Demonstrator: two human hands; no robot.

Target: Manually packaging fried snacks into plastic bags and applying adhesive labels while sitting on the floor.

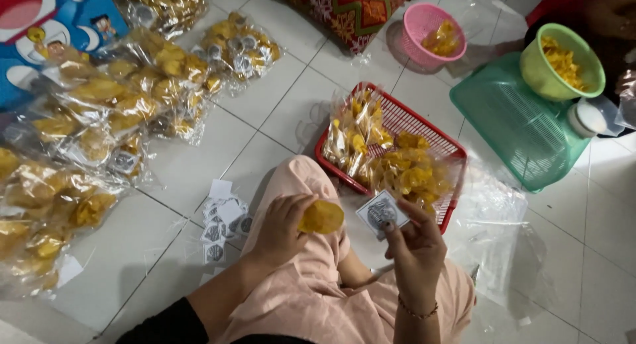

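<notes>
My left hand [281,226] holds a round yellow chip [322,217] between thumb and fingers, above my knee in pink cloth. A small square paper label [380,212] is pinched in my right hand [414,245], just right of the chip. Behind both hands stands a red plastic basket [424,135] with clear bags of yellow chips [397,165] in it. A heap of loose labels [222,218] lies on the white tiled floor left of my knee.
Several filled chip bags [99,119] are piled on the floor at the left. A pink basket [424,33] and a green bowl [563,62] with chips stand at the back, the bowl on a green crate [510,125]. Empty clear bags [497,231] lie at the right.
</notes>
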